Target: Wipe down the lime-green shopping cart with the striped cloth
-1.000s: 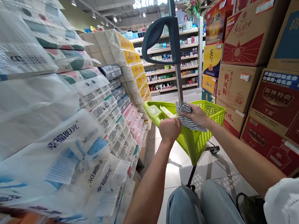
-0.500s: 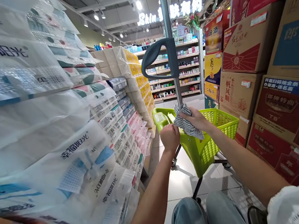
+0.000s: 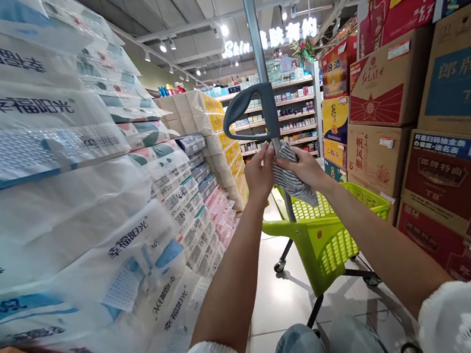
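Both hands on striped cloth at cart pole, just under the grey handle.

R hand [image 3: 301,168] fingers closed on the striped cloth [image 3: 293,182], pressing it to the metal pole [image 3: 258,46] of the green basket cart [image 3: 326,233]. L hand [image 3: 259,172] fingers curled at the cloth's left edge, touching pole; grip looks closed. Grey handle [image 3: 246,105] sits just above both sets of fingers. To wipe well, I'd judge: wrap cloth fully round pole, steady w/ L, stroke w/ R, keep cart from rolling. Tissue packs [image 3: 63,199] left of fingers, cartons [image 3: 423,109] right.
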Tool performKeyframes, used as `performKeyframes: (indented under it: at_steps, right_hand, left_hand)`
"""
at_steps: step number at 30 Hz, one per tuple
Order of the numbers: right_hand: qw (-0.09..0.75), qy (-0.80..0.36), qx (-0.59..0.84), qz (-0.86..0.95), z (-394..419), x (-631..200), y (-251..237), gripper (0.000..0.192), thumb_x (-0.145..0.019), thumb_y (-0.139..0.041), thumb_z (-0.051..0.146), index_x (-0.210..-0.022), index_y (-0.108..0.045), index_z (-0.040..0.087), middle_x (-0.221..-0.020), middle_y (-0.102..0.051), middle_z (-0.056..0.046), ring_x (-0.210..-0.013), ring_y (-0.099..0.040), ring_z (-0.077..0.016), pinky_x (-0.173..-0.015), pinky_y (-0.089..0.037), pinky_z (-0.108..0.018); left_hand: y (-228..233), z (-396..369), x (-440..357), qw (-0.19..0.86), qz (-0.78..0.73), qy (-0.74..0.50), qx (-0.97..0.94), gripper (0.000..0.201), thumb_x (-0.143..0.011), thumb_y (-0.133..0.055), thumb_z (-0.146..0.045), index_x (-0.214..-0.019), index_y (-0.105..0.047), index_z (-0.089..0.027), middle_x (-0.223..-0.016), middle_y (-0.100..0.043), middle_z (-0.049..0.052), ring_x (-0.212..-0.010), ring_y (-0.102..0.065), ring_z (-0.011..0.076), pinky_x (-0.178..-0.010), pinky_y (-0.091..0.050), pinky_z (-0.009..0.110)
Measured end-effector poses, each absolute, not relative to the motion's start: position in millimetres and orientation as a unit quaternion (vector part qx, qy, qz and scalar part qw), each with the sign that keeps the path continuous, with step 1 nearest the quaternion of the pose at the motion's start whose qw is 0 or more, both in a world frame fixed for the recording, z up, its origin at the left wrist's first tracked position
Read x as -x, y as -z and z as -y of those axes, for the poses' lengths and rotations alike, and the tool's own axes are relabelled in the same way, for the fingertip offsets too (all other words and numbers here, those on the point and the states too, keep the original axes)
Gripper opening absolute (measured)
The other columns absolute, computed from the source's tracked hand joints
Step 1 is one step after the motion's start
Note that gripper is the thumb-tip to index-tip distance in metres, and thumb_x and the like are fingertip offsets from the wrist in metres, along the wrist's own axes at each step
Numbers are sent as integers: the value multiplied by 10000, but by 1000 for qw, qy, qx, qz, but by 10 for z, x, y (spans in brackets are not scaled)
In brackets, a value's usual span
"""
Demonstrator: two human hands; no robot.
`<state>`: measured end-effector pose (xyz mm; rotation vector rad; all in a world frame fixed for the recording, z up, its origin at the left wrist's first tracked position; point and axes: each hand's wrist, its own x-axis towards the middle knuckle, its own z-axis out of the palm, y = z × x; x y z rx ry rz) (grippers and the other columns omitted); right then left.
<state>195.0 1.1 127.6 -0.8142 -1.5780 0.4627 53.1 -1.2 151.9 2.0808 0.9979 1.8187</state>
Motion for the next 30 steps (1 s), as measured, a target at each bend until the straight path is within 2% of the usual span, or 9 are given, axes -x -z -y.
performKeyframes:
  at_steps: [4,11,17,21,23,26,30]
  right_hand:
    - [627,-197,326,680,-51,-1815,-1316,453,-783,-563,571,-1062,-613,217,-995,-681,-21,-924,-606,-202,-794,-482,-315]
    - [561,-226,384,698,103,-1732,-670,352,-795,-570,531,-961,-619,225,-898,-690,-11,-820,-619,-191,-720,-468,-300]
    - [491,-185,462,715,225,-1732,-277,248,-754,-628,464,-867,-630,243,-835,-690,3,-749,-611,-190,-653,-431,-294]
    - [475,-149,468,730,136,-1803,-672,291,-652,-719,436,-846,-650,230,-808,-684,14,-726,-599,-187,-631,-415,-282]
    - [509,-126,443,727,65,-1847,-1026,293,-666,-698,443,-847,-661,215,-806,-680,10,-745,-591,-185,-646,-420,-280]
    - [590,-109,377,706,-12,-1885,-1452,350,-724,-633,442,-961,-655,186,-894,-677,-4,-811,-591,-186,-712,-447,-294]
    - [613,-148,325,705,-17,-1850,-1482,373,-747,-620,449,-1005,-642,181,-931,-674,-10,-858,-595,-196,-779,-462,-325]
  left_hand:
    - [-1605,-94,-570,146,-318,-637,-687,382,-859,-539,-484,-1067,-699,-207,-1054,-713,13,-998,-642,194,-867,-494,304]
    - [-1563,-109,-477,169,-299,-649,-679,383,-805,-596,-499,-1002,-725,-197,-830,-716,-28,-833,-624,149,-781,-479,262]
    - [-1588,-97,-448,158,-313,-636,-687,379,-791,-600,-519,-955,-739,-207,-719,-681,-44,-733,-595,126,-699,-460,236]
    - [-1591,-91,-451,161,-298,-627,-702,383,-810,-580,-514,-928,-745,-189,-739,-693,-26,-740,-610,133,-699,-467,238]
    - [-1593,-93,-450,159,-295,-618,-711,385,-826,-565,-506,-948,-741,-187,-796,-714,-14,-786,-630,152,-723,-479,251]
    - [-1600,-106,-450,153,-299,-607,-720,362,-844,-556,-474,-1013,-726,-202,-937,-730,4,-919,-645,190,-794,-497,286]
    - [-1601,-127,-467,145,-297,-608,-722,314,-848,-572,-424,-1018,-724,-209,-1025,-719,12,-1015,-635,213,-861,-493,321]
